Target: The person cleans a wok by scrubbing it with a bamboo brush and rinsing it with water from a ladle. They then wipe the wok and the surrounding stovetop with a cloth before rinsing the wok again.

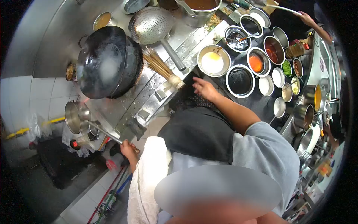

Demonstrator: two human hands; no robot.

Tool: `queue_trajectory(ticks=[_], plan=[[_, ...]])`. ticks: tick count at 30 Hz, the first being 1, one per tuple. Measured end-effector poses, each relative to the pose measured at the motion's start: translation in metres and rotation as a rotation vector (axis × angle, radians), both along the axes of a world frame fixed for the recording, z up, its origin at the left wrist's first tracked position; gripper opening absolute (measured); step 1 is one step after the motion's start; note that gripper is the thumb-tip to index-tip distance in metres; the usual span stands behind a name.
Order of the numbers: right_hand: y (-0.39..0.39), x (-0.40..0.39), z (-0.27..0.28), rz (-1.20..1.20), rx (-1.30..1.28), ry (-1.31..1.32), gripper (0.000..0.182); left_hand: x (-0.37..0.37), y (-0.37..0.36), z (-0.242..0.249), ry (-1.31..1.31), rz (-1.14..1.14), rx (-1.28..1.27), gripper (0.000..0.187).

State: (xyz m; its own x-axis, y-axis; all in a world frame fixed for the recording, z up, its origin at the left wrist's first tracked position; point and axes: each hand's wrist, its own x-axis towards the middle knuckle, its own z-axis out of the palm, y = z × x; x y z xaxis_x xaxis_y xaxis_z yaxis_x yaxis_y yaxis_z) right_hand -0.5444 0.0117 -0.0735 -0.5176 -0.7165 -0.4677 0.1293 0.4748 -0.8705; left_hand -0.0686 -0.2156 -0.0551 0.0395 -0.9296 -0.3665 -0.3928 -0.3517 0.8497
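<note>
My left hand (128, 149), at the lower left, is closed around the handle of a long metal ladle (103, 132). The ladle's far end overlaps a steel pot (71, 118) at the counter's left side. My right hand (205, 89) is in front of the stove edge with its fingers apart and nothing in them. Close to it are a bamboo wok brush (159, 67) and a bowl of white and yellow contents (213, 63). Steam hazes the inside of a black wok (100, 65) on the stove. A perforated skimmer (151, 26) lies beyond the brush.
Several seasoning bowls crowd the right counter, including dark sauce (239, 80) and orange sauce (256, 62). A pot of brown liquid (201, 4) stands at the back. Another person's hand (306, 18) holds a long handle at the upper right. A white towel (147, 179) hangs beside me.
</note>
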Motion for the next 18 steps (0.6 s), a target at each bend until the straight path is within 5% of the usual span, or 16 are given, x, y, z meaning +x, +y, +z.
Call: queue_trajectory(ticks=[5,9,12,14,18], plan=[[-0.016,-0.015,-0.017,-0.475,-0.070,-0.119,0.046,-0.022,0.002,0.062,0.036,0.170,0.009,0.019],[-0.006,-0.015,-0.028,-0.627,-0.028,-0.280,0.048,-0.028,-0.013,0.088,0.161,0.206,-0.042,0.020],[0.001,-0.005,-0.040,-0.407,0.063,-0.353,0.046,-0.036,-0.021,0.101,0.120,0.137,-0.079,0.019],[0.004,0.000,-0.005,0.116,0.090,-0.167,0.044,-0.068,-0.016,0.125,0.265,0.084,-0.124,0.020],[0.013,0.009,0.004,0.013,0.149,-0.402,0.043,-0.083,-0.025,0.128,0.423,0.141,-0.108,0.019]])
